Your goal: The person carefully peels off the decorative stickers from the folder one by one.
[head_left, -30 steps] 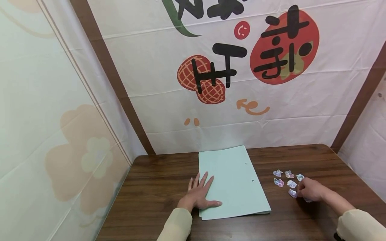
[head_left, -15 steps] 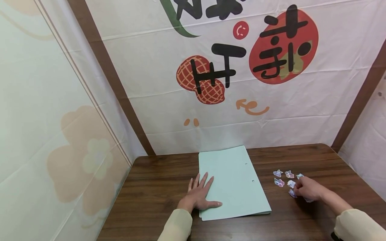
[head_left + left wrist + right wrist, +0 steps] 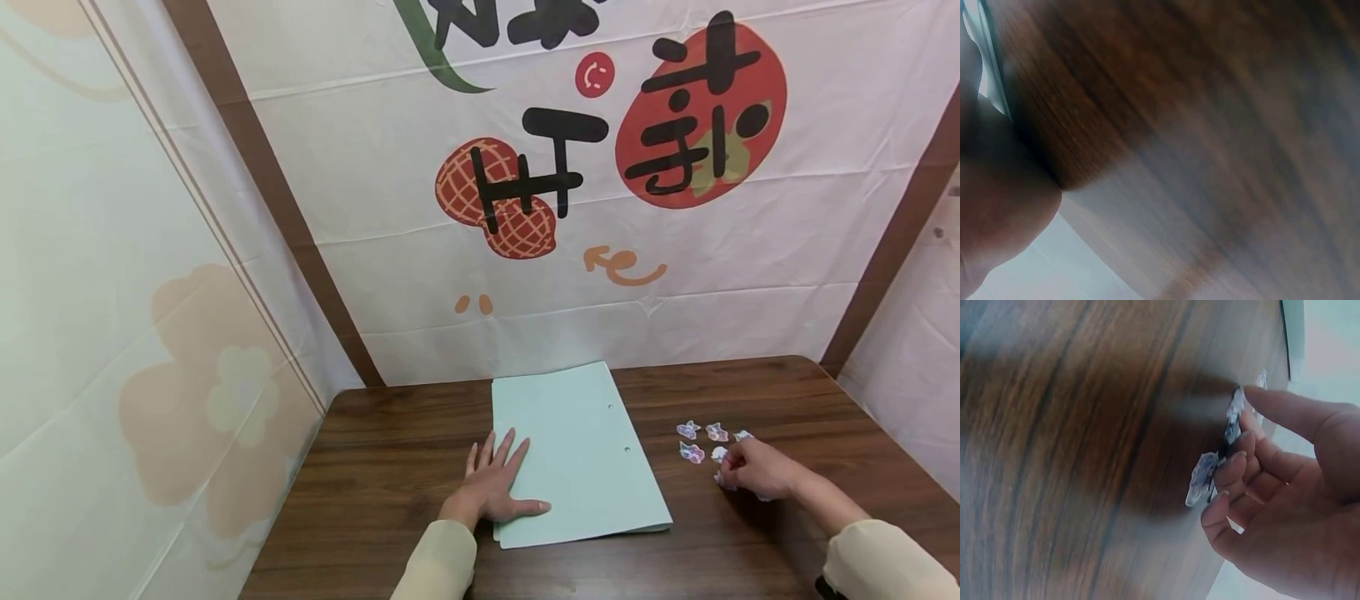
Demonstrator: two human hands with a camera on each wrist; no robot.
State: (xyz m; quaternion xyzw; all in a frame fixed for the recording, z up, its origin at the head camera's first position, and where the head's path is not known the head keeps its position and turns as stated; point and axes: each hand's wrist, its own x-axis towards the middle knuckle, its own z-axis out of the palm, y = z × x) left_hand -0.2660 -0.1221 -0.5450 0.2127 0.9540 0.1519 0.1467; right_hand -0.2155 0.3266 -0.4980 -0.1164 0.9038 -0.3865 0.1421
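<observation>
A pale mint folder with two small holes near its right side lies on the wooden table. My left hand rests on its left edge, fingers spread and straight. To the right lie several small shiny cut-out stickers, among them a pink-purple sticker. My right hand is low over this group with its fingers curled. In the right wrist view, its thumb and index finger pinch at one sticker, while another sticker lies beside the other fingertips. The right hand partly covers the stickers in the head view.
A dark wood-grain table carries everything. Behind it hangs a white printed cloth, and another cloth with a pale flower hangs at the left.
My right hand has shifted slightly left across the stickers and covers more of the nearest one. The left hand and the folder have stayed in place.
</observation>
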